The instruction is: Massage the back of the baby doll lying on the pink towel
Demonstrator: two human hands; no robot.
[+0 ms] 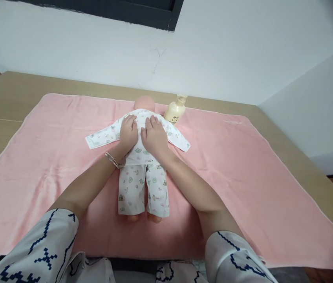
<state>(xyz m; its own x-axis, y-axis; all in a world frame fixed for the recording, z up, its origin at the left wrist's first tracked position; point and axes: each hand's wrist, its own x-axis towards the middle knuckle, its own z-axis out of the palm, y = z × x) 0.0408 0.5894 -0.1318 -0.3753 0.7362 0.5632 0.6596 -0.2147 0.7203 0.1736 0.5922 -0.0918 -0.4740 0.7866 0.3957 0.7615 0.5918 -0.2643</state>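
A baby doll [144, 103] lies stretched out on a pink cloth [231, 177], its bald head away from me and its feet toward me. It wears a white long-sleeved top [138, 156] and matching trousers [131, 190] with a small print. No face shows on the head; I cannot tell for sure which side is up. My left hand [128, 133] rests flat on the left part of the doll's upper body, fingers pointing away from me. Beside it, my right hand [155, 135] lies flat on the right part, fingers slightly apart. Neither hand grips anything.
A cream pump bottle [174, 110] stands to the right of the doll's head, near the cloth's far edge. The cloth covers much of a wooden table [75, 83]. Behind the table rises a white wall [101, 51] with a dark frame [143, 13] at the top.
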